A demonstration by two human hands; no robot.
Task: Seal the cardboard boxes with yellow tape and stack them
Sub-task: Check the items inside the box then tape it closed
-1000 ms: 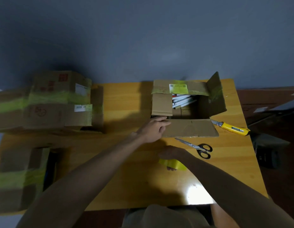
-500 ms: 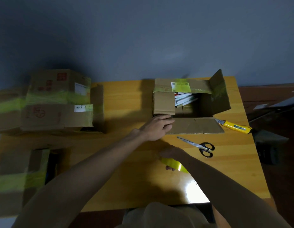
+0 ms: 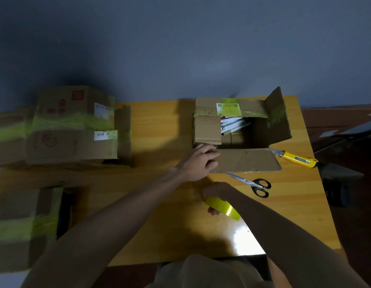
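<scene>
An open cardboard box [image 3: 246, 161] stands at the table's far middle, its flaps spread and white items inside. My left hand [image 3: 198, 163] rests on the box's near left corner, fingers laid over the edge of the near flap. Just in front, my right hand [image 3: 216, 191] holds a roll of yellow tape [image 3: 222, 206] low over the table. Taped boxes [image 3: 72, 125] are stacked at the far left. One more taped box [image 3: 24, 221] sits at the near left.
Black-handled scissors [image 3: 253, 183] lie on the wooden table [image 3: 159, 225] right of my right hand. A yellow utility knife [image 3: 294, 159] lies by the box's right corner. A grey wall rises behind the table. Dark objects stand on the floor at right.
The view has shifted slightly. My left hand has slid a little further onto the box's near flap. My right hand with the tape has stayed almost in place.
</scene>
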